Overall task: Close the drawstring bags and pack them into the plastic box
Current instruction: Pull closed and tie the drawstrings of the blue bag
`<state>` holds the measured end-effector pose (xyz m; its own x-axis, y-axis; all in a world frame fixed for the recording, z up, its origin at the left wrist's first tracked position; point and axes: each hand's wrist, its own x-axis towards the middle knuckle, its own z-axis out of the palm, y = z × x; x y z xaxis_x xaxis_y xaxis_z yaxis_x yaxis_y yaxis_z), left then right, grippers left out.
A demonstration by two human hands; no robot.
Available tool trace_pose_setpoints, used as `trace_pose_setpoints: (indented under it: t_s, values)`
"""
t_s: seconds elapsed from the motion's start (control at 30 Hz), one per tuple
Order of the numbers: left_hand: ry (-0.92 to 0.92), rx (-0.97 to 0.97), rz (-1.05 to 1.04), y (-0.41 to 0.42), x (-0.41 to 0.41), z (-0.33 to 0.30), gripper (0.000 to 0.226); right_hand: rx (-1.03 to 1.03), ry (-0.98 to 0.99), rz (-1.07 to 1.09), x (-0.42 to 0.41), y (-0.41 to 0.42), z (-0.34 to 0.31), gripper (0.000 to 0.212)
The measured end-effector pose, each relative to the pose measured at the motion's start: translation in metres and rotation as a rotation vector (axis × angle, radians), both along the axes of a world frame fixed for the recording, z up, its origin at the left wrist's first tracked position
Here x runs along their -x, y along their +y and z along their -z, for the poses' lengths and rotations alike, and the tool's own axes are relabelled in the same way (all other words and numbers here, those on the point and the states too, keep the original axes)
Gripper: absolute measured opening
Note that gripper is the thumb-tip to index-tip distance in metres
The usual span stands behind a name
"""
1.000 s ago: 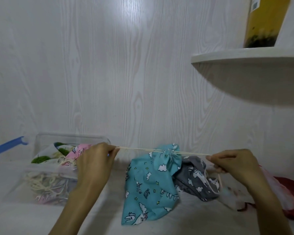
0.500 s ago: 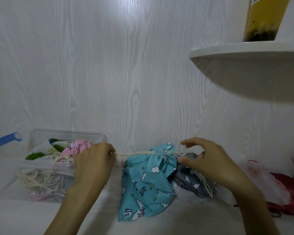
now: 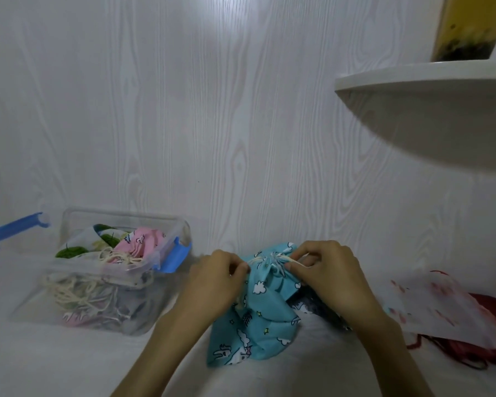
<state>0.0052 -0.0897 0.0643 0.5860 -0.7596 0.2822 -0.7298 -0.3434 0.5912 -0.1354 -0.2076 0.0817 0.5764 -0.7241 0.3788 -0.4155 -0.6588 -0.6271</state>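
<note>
A turquoise drawstring bag (image 3: 258,319), printed with white clouds and unicorns, is held upright on the white counter (image 3: 55,365), a little right of centre and close to the wood-grain wall (image 3: 212,124). Its mouth is gathered tight at the top, where the cream drawstring (image 3: 265,257) is bunched into short loops. The left hand (image 3: 215,285) is placed against the left side of the gathered neck, its fingers (image 3: 238,269) curled and pinching the cord there. The right hand (image 3: 327,279) is placed against the right side of the neck, its fingers (image 3: 295,263) curled, with a strand of the cord pinched between thumb and forefinger. The two hands are brought close together, with only the puckered mouth of the bag between them. A grey printed bag (image 3: 309,308) is partly hidden behind and beneath the turquoise one and the right hand. To the left, well apart from the hands, a clear plastic box (image 3: 143,285) with a blue latch (image 3: 173,257) is set on the counter; it is already filled with several bags, a pink one (image 3: 143,242) and a white one with green shapes (image 3: 89,245) being seen on top, with cream cords tangled lower down. A lid with a blue clip (image 3: 15,229) is seen just beside the box at the far left. At the right, a thin white plastic bag (image 3: 441,308) is laid over something red (image 3: 487,348). A white shelf (image 3: 424,78) is fixed to the wall at upper right, and a yellow container (image 3: 467,27) is stood on it.
</note>
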Motion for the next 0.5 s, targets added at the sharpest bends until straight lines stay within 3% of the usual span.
trace_pose_setpoints:
  t_s: [0.13,0.33,0.5]
  values:
    - [0.336,0.093,0.023,-0.009,0.001,0.006,0.051,-0.064,-0.029,-0.092,-0.004,0.005,-0.001,0.005]
    - [0.686,0.525,0.064,-0.005,0.001,-0.003,0.02,-0.184,-0.047,-0.191,-0.006,0.012,-0.003,0.012]
    - [0.909,0.467,0.154,-0.001,-0.006,-0.007,0.028,-0.176,-0.093,-0.143,-0.004,0.009,-0.006,0.015]
